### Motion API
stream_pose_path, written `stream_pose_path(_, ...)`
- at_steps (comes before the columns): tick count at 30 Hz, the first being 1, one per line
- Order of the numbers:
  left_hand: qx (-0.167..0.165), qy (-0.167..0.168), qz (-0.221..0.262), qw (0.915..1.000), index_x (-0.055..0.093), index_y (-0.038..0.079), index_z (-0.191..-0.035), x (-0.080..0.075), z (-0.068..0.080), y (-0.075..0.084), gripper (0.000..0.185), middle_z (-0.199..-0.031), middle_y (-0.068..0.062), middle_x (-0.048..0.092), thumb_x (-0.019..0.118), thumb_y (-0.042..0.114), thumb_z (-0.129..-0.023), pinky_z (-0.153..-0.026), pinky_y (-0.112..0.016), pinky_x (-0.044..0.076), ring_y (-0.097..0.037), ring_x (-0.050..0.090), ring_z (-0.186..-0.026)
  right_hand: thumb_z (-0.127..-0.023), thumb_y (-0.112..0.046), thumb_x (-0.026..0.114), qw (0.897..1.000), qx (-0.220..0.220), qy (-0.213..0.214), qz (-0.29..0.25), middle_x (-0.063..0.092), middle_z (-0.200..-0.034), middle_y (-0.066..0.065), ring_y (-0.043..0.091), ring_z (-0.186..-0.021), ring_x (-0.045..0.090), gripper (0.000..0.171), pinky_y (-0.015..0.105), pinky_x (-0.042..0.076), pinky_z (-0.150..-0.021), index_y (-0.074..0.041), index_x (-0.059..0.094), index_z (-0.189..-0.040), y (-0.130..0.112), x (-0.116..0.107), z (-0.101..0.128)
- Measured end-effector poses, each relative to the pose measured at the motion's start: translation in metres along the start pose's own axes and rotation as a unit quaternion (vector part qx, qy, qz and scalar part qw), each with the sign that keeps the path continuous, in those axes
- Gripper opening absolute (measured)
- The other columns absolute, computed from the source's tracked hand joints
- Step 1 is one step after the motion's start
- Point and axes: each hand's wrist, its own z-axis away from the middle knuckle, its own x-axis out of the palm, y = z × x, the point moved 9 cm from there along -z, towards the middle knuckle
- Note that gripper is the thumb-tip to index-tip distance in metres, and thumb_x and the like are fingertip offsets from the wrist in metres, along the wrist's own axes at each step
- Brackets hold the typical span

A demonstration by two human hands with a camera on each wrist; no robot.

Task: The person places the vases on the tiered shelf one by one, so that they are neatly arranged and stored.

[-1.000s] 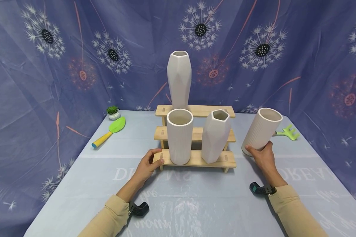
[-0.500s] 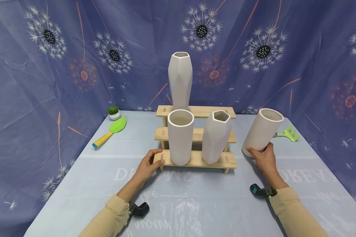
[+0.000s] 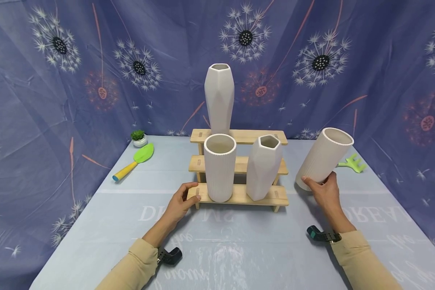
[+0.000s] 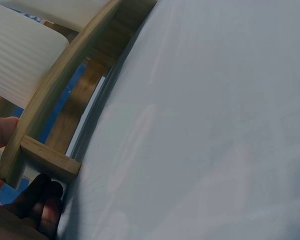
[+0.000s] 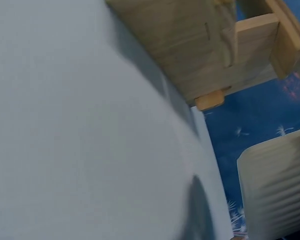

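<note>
My right hand (image 3: pixel 324 192) grips a white ribbed cylindrical vase (image 3: pixel 322 159) low near its base, right of a three-tier wooden stand (image 3: pixel 241 195). This vase leans to the right, and its ribbed lower end also fills the lower right of the right wrist view. With thumb and fingers around the left end of the lowest shelf, my left hand (image 3: pixel 179 203) holds the stand; in the left wrist view some fingers (image 4: pixel 42 197) curl below the shelf board. Another ribbed vase (image 3: pixel 220 173) and a faceted white vase (image 3: pixel 262 171) stand on that lowest shelf. One tall faceted vase (image 3: pixel 219 98) is on the top shelf.
On the left of the table (image 3: pixel 224 245) lie a green trowel with yellow handle (image 3: pixel 134 161) and a small potted plant (image 3: pixel 139 138). A green hand rake (image 3: pixel 353 163) lies behind the held vase. A dandelion-patterned curtain (image 3: pixel 174 36) backs the table.
The ribbed vase in my right hand has tipped further right, its rim shifting right and slightly up. My right hand moved a little with it; the left hand and stand stayed put.
</note>
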Motion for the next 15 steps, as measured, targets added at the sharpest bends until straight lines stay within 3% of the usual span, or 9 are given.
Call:
stream_pose_path(7, 0.0, -0.001, 0.002, 1.0, 0.046, 0.014, -0.134, 0.0, 0.0, -0.001, 0.049, -0.129, -0.015, 0.052, 0.065, 0.018, -0.089, -0.085, -0.019, 0.044, -0.013, 0.049, -0.107, -0.083, -0.04, 0.069, 1.0, -0.014, 0.008, 0.008, 0.042, -0.137, 0.022, 0.034, -0.121, 0.045, 0.084, 0.036, 0.037, -0.085, -0.004, 0.022, -0.143, -0.016, -0.005, 0.003)
stream_pose_path(15, -0.001, -0.002, 0.001, 1.0, 0.046, 0.015, -0.134, 0.0, 0.0, 0.0, 0.049, -0.128, -0.014, 0.052, 0.065, 0.019, -0.089, -0.086, -0.02, 0.043, -0.015, 0.049, -0.108, -0.082, -0.04, 0.07, 0.999, -0.039, 0.006, -0.008, 0.043, -0.136, 0.013, 0.023, -0.116, 0.046, 0.085, 0.024, 0.04, -0.081, -0.012, 0.022, -0.145, -0.039, -0.006, 0.009)
